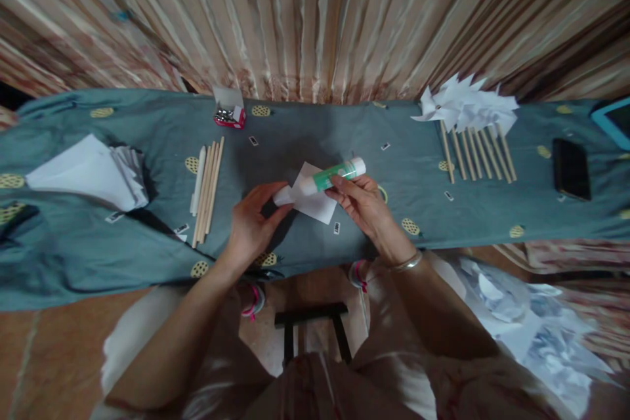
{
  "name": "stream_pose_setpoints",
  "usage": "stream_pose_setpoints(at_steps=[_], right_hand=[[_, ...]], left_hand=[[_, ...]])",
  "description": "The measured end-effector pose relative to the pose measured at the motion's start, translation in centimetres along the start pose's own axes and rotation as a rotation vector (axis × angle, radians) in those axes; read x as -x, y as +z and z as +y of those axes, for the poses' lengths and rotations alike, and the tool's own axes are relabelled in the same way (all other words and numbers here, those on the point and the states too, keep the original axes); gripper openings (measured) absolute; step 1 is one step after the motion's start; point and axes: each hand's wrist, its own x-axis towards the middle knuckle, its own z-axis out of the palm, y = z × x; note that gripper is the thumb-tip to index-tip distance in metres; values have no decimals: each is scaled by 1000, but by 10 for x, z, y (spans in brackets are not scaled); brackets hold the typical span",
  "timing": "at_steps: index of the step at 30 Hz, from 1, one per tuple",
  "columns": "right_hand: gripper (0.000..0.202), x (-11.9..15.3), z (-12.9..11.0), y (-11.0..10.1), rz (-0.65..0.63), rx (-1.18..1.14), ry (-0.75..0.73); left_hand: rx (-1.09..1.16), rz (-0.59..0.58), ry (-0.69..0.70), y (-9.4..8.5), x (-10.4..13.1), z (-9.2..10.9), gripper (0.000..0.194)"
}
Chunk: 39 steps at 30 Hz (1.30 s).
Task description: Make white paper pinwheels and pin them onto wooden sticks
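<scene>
My right hand (361, 205) grips a green and white glue stick (339, 174), tilted with its left end lower. In my left hand (256, 220) a small white cap (283, 195) is pinched between thumb and fingers, a little left of the glue stick's end. Beneath the glue stick, a square of white paper (317, 205) lies on the teal cloth, turned so that one corner points away from me. The left end of the glue stick looks blurred.
Wooden sticks (209, 190), a red box of metal pieces (230, 117) and stacked paper (86, 174) are at left. White pinwheels (467, 105) on sticks, a phone (571, 168) and a blue-edged device (615, 121) are at right. Papers (536, 321) lie below the table (315, 256).
</scene>
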Motion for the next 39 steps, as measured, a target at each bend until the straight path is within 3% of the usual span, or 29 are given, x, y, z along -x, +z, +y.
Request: stream_pose_setpoints(at_steps=[13,20,28,39], right_hand=[[33,2,4,4,6,-35,29],[34,3,5,6,-6,-24,43],[37,2,15,12,-18,-20,75],[37,9,9,9,-49,-108,77]], left_hand=[[29,6,16,7,-2,2,34],[-119,-17,129,3,-3,5,33],[-248,56,373,3,-6,4,29],[-250,98,417,9,-10,7,27]])
